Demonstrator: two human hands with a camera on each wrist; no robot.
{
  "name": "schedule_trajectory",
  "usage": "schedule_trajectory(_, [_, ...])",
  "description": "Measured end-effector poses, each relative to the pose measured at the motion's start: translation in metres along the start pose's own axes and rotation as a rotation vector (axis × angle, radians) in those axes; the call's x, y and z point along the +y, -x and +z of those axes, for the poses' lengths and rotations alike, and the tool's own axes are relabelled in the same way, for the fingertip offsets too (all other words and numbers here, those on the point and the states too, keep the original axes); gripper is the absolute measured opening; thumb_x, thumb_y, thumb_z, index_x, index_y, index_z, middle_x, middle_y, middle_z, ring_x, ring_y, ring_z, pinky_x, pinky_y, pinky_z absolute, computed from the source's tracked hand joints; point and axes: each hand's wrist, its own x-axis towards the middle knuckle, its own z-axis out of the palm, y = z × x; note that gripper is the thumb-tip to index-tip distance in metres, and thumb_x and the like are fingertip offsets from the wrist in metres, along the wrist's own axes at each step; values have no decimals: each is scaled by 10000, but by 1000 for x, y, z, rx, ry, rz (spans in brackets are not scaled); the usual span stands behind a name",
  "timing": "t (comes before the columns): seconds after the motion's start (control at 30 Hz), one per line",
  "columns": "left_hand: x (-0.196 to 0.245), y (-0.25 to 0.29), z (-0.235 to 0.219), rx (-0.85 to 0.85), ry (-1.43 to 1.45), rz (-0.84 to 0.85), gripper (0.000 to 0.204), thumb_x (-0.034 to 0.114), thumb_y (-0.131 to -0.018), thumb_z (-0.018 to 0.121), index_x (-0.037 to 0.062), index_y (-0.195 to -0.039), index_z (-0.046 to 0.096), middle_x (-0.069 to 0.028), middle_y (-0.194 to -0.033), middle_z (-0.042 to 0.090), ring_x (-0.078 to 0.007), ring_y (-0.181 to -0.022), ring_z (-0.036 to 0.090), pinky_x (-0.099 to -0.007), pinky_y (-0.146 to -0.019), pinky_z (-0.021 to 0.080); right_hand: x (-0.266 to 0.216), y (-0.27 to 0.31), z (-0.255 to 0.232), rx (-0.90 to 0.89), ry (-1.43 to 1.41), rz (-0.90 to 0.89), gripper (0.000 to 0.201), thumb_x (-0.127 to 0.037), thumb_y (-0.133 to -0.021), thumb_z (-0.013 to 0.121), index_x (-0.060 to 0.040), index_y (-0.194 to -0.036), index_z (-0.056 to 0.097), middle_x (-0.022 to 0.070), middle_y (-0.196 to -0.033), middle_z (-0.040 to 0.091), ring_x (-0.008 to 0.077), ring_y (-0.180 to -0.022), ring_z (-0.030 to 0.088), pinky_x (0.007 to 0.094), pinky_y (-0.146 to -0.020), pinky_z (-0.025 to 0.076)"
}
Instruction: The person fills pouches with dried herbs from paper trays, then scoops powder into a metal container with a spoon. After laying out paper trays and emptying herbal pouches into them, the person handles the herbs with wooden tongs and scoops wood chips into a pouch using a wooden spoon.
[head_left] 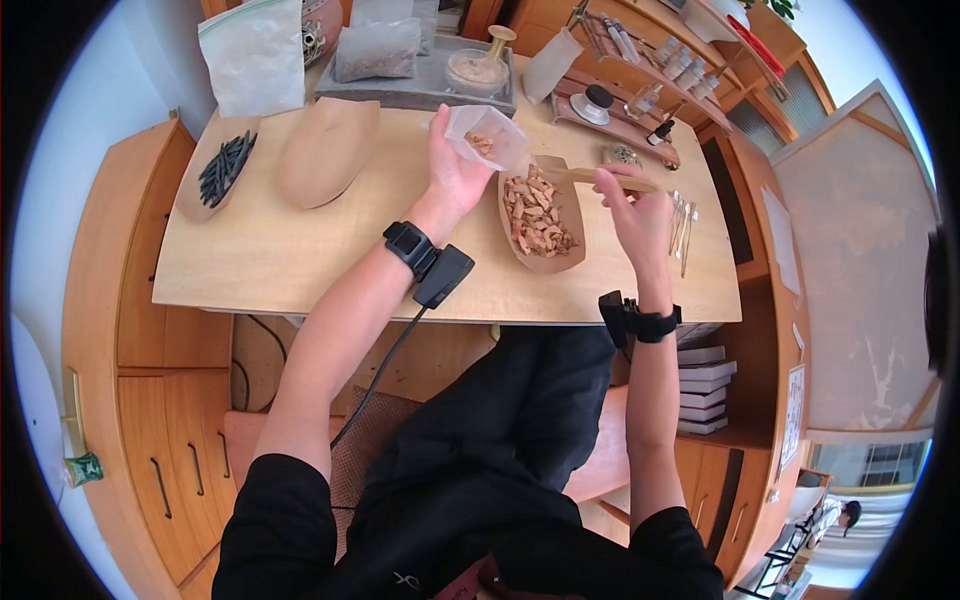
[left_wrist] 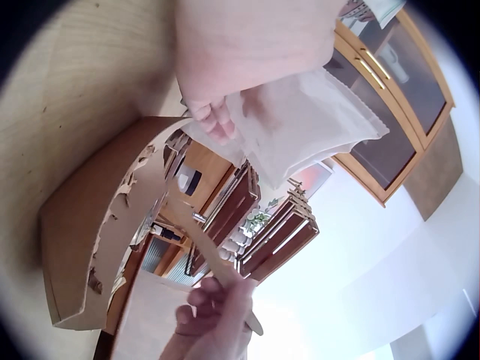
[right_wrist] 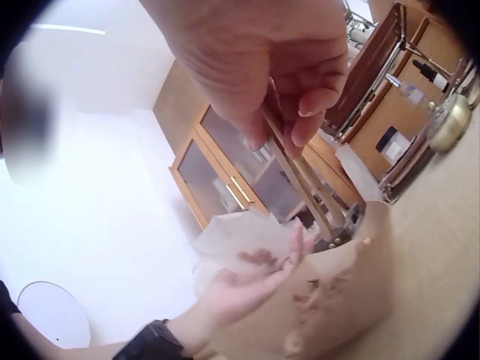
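Note:
My left hand [head_left: 455, 180] holds a translucent paper bag [head_left: 487, 135] tilted beside the far end of a boat-shaped brown tray [head_left: 572, 205]. Some brown chips show inside the bag, and the fingers lie along its underside. A heap of brown wood chips [head_left: 537, 215] fills much of the tray. My right hand [head_left: 640, 215] pinches a pair of wooden tongs [head_left: 590, 175] at the tray's right. Two thin arms of the tongs show in the right wrist view, their tips reaching toward the tray's far end. Both hands are above the table.
To the left stand a tray of dark sticks [head_left: 228, 170] and another brown oval tray [head_left: 328, 150]. Behind them are a white bag [head_left: 252, 60] and a grey tray [head_left: 430, 90] bearing a bowl of powder [head_left: 477, 72]. Thin tools [head_left: 683, 235] lie right, near a bottle rack [head_left: 650, 70].

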Motion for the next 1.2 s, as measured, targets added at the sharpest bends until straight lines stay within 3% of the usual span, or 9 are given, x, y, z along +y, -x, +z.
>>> schedule_trajectory(0.1, [2, -3, -5, -18, -1, -4, 519, 472, -932, 538, 31, -1197, 471, -207, -1205, 528, -423, -1223, 500, -496, -1077, 411, 19, 0, 9, -34, 157, -7, 258, -233, -893, 701, 17, -953, 717, 86, -751, 699, 129, -685, 661, 270, -627, 501])
schedule_trajectory(0.27, [-1, -10, -14, -19, 12, -2, 538, 476, -921, 557, 29, -1205, 465, -209, -1216, 521, -425, -1220, 498, -496, -1080, 408, 17, 7, 7, -104, 48, 77, 265, -241, -893, 700, 16, -957, 719, 82, -742, 700, 138, -667, 662, 266, -618, 495])
schedule_trajectory(0.57, [2, -4, -9, -56, 30, -42, 553, 463, -897, 607, 36, -1217, 462, -210, -1256, 500, -425, -1244, 482, -500, -1090, 397, 23, -2, 16, -47, 42, 9, 283, -263, -905, 689, 10, -974, 714, 60, -731, 695, 116, -657, 631, 267, -613, 484])
schedule_trajectory(0.77, [0, -2, -3, -25, -11, -25, 577, 492, -908, 573, 28, -1230, 458, -212, -1267, 500, -416, -1251, 480, -501, -1092, 394, 9, 7, 6, -124, -36, 130, 306, -262, -908, 685, 39, -956, 709, 51, -718, 680, 111, -637, 619, 253, -586, 471])
schedule_trajectory(0.97, [0, 2, 3, -6, -13, -21, 571, 493, -917, 556, 23, -1227, 460, -220, -1268, 509, -417, -1252, 479, -496, -1095, 390, -5, 16, 9, -105, -57, 65, 280, -238, -908, 682, 39, -943, 712, 65, -750, 696, 99, -621, 594, 254, -583, 473])
schedule_trajectory(1.03, [0, 1, 1, -19, -2, -30, 563, 489, -917, 558, 19, -1214, 470, -224, -1259, 514, -418, -1251, 479, -497, -1096, 390, -14, 21, 14, -138, 34, -103, 245, -219, -885, 705, 18, -951, 716, 90, -771, 713, 124, -600, 590, 269, -583, 479])
schedule_trajectory(1.2, [2, 2, 1, -16, 25, -29, 532, 475, -916, 566, 6, -1160, 508, -240, -1235, 530, -423, -1252, 477, -497, -1098, 386, -24, 26, 11, -155, 148, -52, 220, -201, -859, 731, -9, -966, 724, 135, -803, 720, 186, -633, 646, 286, -605, 498])
